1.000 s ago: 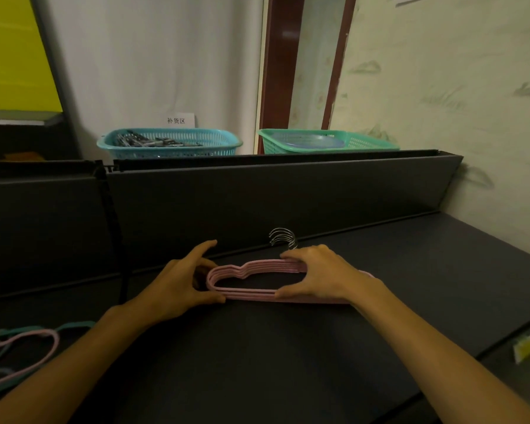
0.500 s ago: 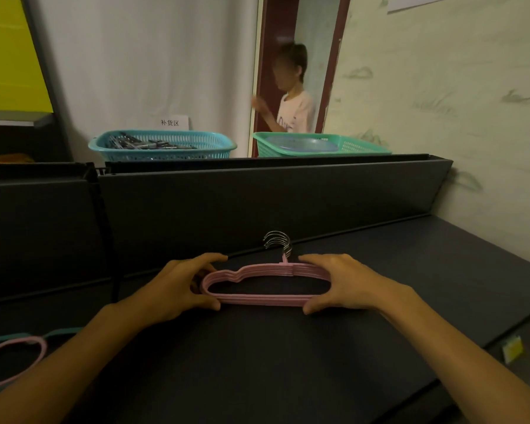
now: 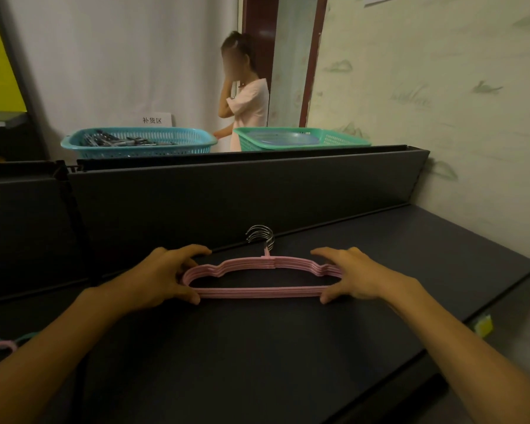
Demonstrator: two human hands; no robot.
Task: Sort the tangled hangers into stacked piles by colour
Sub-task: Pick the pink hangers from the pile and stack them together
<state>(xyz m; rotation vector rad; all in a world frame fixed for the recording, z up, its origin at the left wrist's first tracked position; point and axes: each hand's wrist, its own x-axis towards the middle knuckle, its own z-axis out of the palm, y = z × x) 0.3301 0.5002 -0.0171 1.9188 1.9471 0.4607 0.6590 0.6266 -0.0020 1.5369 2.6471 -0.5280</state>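
Observation:
A stack of several pink hangers (image 3: pixel 257 292) lies flat on the dark shelf (image 3: pixel 257 368), their metal hooks (image 3: pixel 260 237) bunched together and pointing at the back panel. My left hand (image 3: pixel 156 276) holds the stack's left end, thumb on the front bar and fingers curled behind it. My right hand (image 3: pixel 358 276) holds the right end the same way, thumb on the front bar and fingers reaching over the shoulder. A loose pink hanger (image 3: pixel 0 344) and a teal hanger (image 3: pixel 28 335) show at the bottom left edge, mostly hidden by my left arm.
A dark upright panel (image 3: pixel 227 194) backs the shelf. Beyond it stand a blue basket (image 3: pixel 135 148) with metal items and a green basket (image 3: pixel 334 139). A person (image 3: pixel 248 99) stands behind them by the doorway. The wall closes off the right side; a yellow tag (image 3: pixel 482 325) marks the shelf's front edge.
My right hand slid from the stack's middle to its right end, uncovering the whole stack. A person came into view in the doorway. The view shifted slightly; my left hand stayed at the left end.

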